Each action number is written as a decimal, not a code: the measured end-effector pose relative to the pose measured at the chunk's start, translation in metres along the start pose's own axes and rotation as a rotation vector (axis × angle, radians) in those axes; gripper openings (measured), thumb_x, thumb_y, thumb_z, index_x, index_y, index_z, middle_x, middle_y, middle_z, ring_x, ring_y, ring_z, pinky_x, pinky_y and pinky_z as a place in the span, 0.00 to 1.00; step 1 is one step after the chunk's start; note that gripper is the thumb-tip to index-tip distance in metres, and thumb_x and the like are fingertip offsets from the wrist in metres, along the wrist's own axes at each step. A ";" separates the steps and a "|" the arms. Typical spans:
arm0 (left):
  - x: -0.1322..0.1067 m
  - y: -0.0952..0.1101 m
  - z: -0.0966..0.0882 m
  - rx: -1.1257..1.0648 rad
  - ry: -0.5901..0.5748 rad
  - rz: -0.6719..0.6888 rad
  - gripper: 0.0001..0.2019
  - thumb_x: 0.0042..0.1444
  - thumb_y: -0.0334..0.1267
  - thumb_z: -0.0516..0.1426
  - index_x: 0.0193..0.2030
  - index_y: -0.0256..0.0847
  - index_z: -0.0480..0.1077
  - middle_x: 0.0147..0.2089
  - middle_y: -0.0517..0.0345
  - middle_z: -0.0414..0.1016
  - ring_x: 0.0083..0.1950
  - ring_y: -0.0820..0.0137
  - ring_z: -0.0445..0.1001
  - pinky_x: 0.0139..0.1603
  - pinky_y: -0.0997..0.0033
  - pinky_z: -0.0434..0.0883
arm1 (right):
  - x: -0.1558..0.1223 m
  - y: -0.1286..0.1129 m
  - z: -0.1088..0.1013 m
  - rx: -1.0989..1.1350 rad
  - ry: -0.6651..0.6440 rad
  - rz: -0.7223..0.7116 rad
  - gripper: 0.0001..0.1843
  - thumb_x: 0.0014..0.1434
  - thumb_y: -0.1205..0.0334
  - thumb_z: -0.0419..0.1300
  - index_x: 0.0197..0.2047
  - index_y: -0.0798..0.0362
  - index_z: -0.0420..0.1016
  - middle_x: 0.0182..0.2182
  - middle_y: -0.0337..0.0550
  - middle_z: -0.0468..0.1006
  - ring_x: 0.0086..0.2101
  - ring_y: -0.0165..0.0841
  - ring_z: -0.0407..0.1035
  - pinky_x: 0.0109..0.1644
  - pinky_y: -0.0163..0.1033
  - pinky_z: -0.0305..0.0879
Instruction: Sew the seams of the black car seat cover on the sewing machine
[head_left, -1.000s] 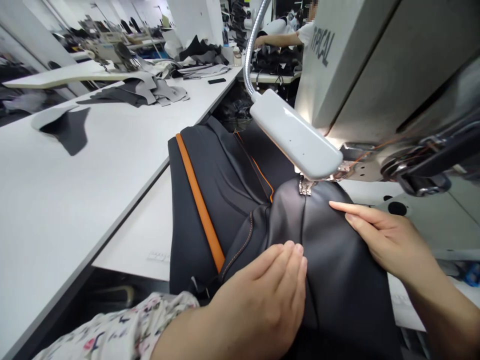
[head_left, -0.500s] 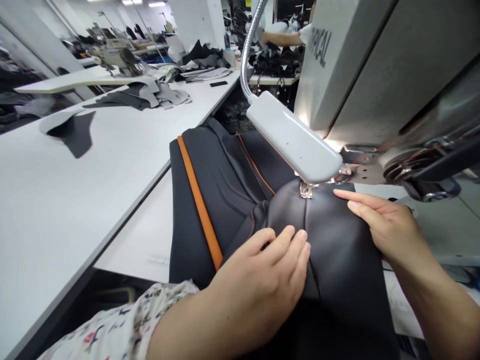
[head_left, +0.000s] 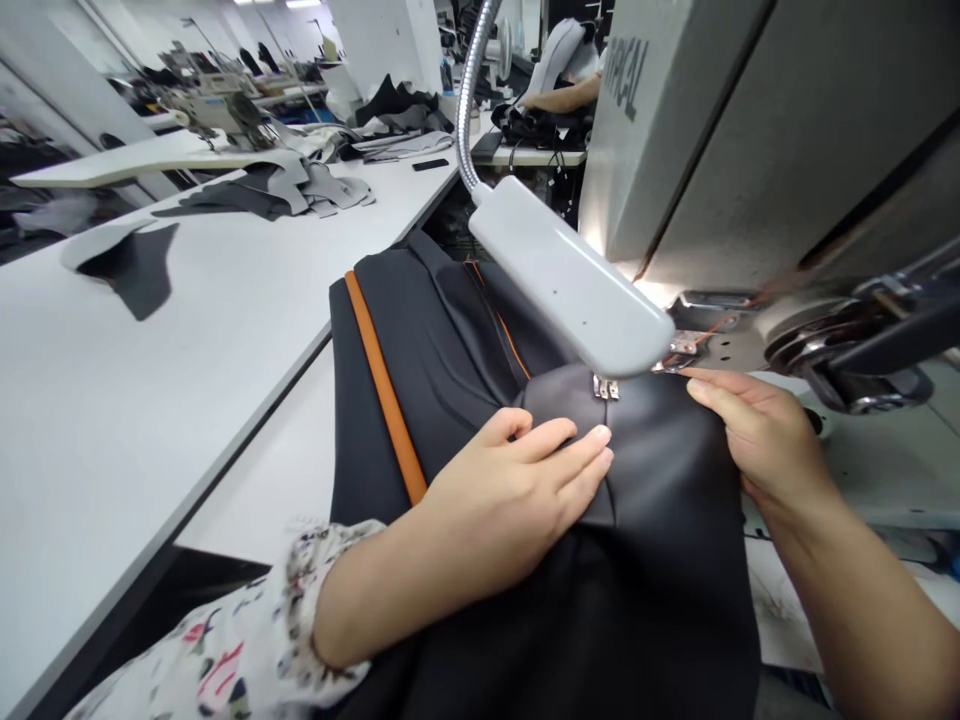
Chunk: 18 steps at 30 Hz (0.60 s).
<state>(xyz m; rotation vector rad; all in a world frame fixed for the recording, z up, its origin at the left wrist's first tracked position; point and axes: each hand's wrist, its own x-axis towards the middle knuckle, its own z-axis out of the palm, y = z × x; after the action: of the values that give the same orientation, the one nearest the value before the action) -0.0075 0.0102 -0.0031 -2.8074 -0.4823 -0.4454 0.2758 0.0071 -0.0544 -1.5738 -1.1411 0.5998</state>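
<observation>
A black leather-like cover (head_left: pixel 667 480) with an orange stripe (head_left: pixel 386 390) and orange piping lies under the presser foot (head_left: pixel 606 387) of a sewing machine (head_left: pixel 675 150). The foot sits on the cover's seam. My left hand (head_left: pixel 517 490) rests on the cover just left of that seam, below the foot, its fingers stretched out and the index and thumb bent a little. At the cover's right edge, my right hand (head_left: pixel 765 430) grips the material between thumb and fingers; the lower fingers are partly hidden. A white lamp (head_left: pixel 574 275) blocks the needle from sight.
To the left, a white table (head_left: pixel 247 290) carries grey fabric pieces (head_left: pixel 292 188), a single dark cut piece (head_left: pixel 139 268) and a black phone-like object (head_left: pixel 430 165). Another sewing machine (head_left: pixel 225 115) stands behind. Beyond my machine, a co-worker's arm (head_left: pixel 562 97) reaches over dark material.
The cover has moved away from me under the foot, so less seam shows below it. My left hand has moved up with it, and my right hand has closed in on the edge.
</observation>
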 end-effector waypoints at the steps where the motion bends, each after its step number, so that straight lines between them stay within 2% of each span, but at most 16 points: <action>1: 0.001 -0.003 0.001 -0.010 -0.002 0.007 0.22 0.71 0.27 0.44 0.63 0.35 0.73 0.68 0.57 0.73 0.59 0.65 0.71 0.52 0.61 0.61 | 0.001 0.003 0.000 0.005 0.011 0.018 0.17 0.57 0.49 0.66 0.46 0.47 0.85 0.42 0.44 0.85 0.53 0.51 0.76 0.55 0.54 0.75; 4: 0.004 -0.012 0.004 -0.059 0.015 0.015 0.21 0.73 0.26 0.44 0.63 0.36 0.72 0.69 0.61 0.73 0.59 0.66 0.72 0.51 0.61 0.61 | 0.003 0.011 -0.001 0.041 0.033 0.085 0.20 0.57 0.48 0.66 0.49 0.48 0.84 0.37 0.43 0.85 0.45 0.51 0.79 0.46 0.53 0.77; 6: 0.006 -0.018 0.007 -0.090 0.046 0.014 0.19 0.74 0.27 0.44 0.62 0.39 0.72 0.67 0.64 0.74 0.58 0.68 0.72 0.51 0.61 0.61 | 0.005 0.014 -0.001 0.057 0.048 0.115 0.22 0.56 0.48 0.67 0.50 0.48 0.84 0.36 0.44 0.85 0.42 0.52 0.79 0.44 0.53 0.77; 11: 0.011 -0.031 0.015 -0.218 0.116 0.019 0.15 0.76 0.32 0.48 0.61 0.43 0.73 0.63 0.67 0.78 0.55 0.70 0.74 0.52 0.63 0.63 | 0.013 0.020 0.002 0.042 0.043 0.091 0.20 0.56 0.47 0.66 0.48 0.49 0.84 0.37 0.45 0.85 0.46 0.52 0.78 0.48 0.54 0.76; 15: 0.014 -0.041 0.016 -0.399 0.121 0.008 0.16 0.76 0.36 0.49 0.57 0.43 0.77 0.60 0.65 0.81 0.54 0.71 0.75 0.52 0.66 0.66 | 0.018 0.029 0.005 0.056 0.050 0.092 0.17 0.56 0.47 0.64 0.42 0.49 0.84 0.33 0.43 0.84 0.43 0.53 0.78 0.46 0.55 0.76; 18: 0.017 -0.047 0.016 -0.474 0.092 0.013 0.16 0.76 0.36 0.49 0.56 0.41 0.77 0.59 0.61 0.81 0.53 0.70 0.75 0.53 0.65 0.67 | 0.024 0.034 0.008 0.096 0.053 0.068 0.16 0.54 0.48 0.65 0.42 0.48 0.83 0.36 0.43 0.85 0.46 0.52 0.78 0.48 0.55 0.76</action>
<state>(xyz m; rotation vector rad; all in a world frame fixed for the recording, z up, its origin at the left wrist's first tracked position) -0.0048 0.0622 -0.0023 -3.2148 -0.3773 -0.7718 0.2912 0.0327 -0.0846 -1.5419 -1.0079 0.6447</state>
